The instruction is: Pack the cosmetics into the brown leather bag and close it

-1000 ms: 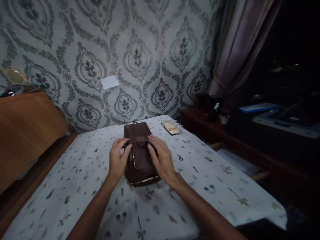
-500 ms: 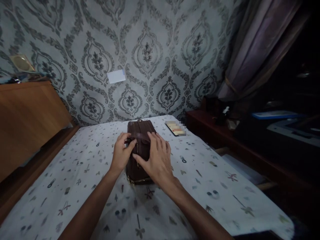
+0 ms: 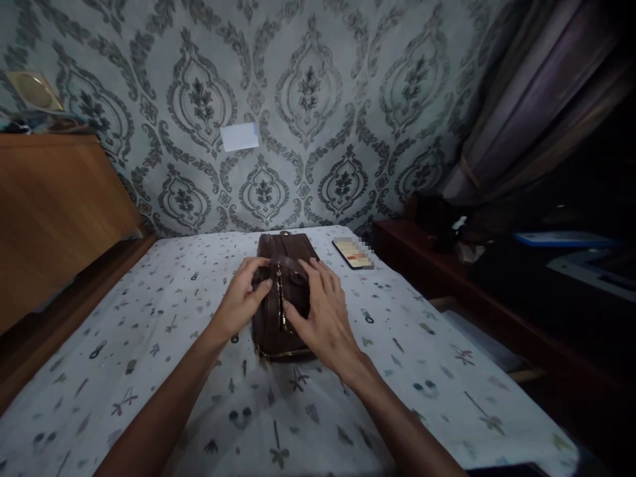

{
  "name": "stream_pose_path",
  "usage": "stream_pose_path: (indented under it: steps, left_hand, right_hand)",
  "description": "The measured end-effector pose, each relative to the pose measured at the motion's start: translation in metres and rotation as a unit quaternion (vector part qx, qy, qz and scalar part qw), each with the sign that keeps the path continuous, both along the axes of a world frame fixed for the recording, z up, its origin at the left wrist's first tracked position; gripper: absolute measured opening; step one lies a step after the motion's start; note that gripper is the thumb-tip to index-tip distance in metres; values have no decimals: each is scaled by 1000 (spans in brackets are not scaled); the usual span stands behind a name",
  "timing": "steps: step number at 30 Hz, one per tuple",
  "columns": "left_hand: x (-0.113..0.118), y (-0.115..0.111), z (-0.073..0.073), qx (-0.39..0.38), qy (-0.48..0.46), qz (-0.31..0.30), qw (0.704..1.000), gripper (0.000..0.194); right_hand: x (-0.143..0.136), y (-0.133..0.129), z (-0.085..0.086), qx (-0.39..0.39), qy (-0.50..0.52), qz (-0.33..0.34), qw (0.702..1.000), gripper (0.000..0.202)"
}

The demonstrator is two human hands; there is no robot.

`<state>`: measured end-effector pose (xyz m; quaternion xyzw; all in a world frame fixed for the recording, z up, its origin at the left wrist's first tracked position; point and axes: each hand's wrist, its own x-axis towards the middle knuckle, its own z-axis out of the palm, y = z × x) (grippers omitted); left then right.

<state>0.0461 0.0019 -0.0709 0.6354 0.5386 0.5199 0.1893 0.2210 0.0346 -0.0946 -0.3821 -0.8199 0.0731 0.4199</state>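
Note:
A dark brown leather bag [image 3: 268,321] with gold-coloured zips lies on a white patterned sheet [image 3: 163,344], its short end towards me. My left hand [image 3: 241,295] grips its left side, fingers bent over the upper part and thumb on top. My right hand [image 3: 325,315] is curved over the right side, fingertips near a strap [image 3: 288,263] that crosses the bag. Between my two thumbs runs a short zip [image 3: 281,298], its metal teeth showing. The strap is blurred, and the undersides of my fingers are partly hidden.
A phone [image 3: 345,252] with a partly pixelated screen lies right of the bag. A wooden headboard or cabinet [image 3: 54,212] stands left. Patterned wallpaper [image 3: 308,172] covers the wall behind. To the right are a dark red ledge [image 3: 402,258] and a tied curtain [image 3: 521,126].
My hands have moved slightly apart, and more of the zip shows between them. The strap across the bag has shifted. The view has tilted a little.

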Motion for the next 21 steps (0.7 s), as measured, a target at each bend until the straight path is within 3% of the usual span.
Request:
stream_pose_path:
  steps: [7,14,21]
  left_hand:
    - [4,1,3,4,17,16,1000,23]
    - [11,8,8,74,76,106,989,10]
    - [21,2,5,116,56,102,986,12]
  right_hand:
    - [1,1,-5,16,-13,-4,1000,61]
    - [-1,-1,-5,19,-4,-11,1000,60]
    - [-3,-1,-5,24,1,-13,1000,58]
